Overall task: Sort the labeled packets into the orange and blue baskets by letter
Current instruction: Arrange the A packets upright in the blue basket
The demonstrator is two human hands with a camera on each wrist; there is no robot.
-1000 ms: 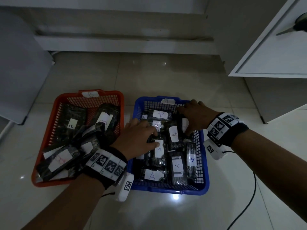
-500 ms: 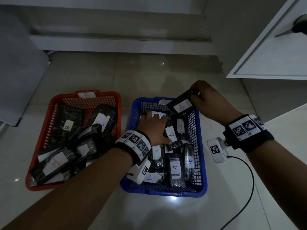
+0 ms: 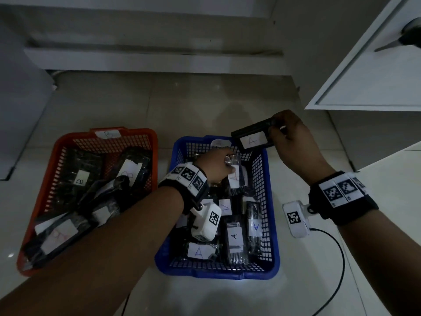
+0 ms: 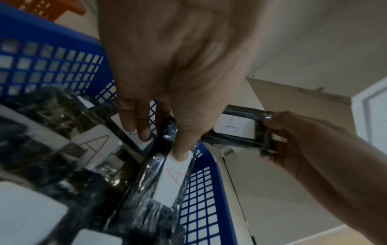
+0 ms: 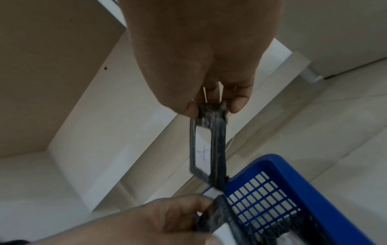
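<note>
The blue basket (image 3: pixel 271 201) holds several dark packets labelled A. The orange basket (image 3: pixel 49 179) to its left holds packets labelled B. My right hand (image 3: pixel 282 135) pinches one end of a dark packet (image 3: pixel 252 139) with a blue A label, held in the air over the blue basket's far right corner; the same packet (image 5: pixel 207 149) hangs from my fingertips in the right wrist view. My left hand (image 3: pixel 222 164) reaches into the far end of the blue basket and pinches another packet (image 4: pixel 167 180) with a red A label between thumb and fingers.
A white cabinet door (image 3: pixel 373 71) overhangs at the upper right, and a white panel (image 3: pixel 18 106) leans at the left. A black cable (image 3: pixel 337 265) trails over the tiled floor right of the blue basket. A low white ledge (image 3: pixel 159 60) runs along the back.
My right hand lifted an A packet out of the blue basket and raised it over the far right corner. My left hand moved forward to the basket's far end and took hold of another A packet.
</note>
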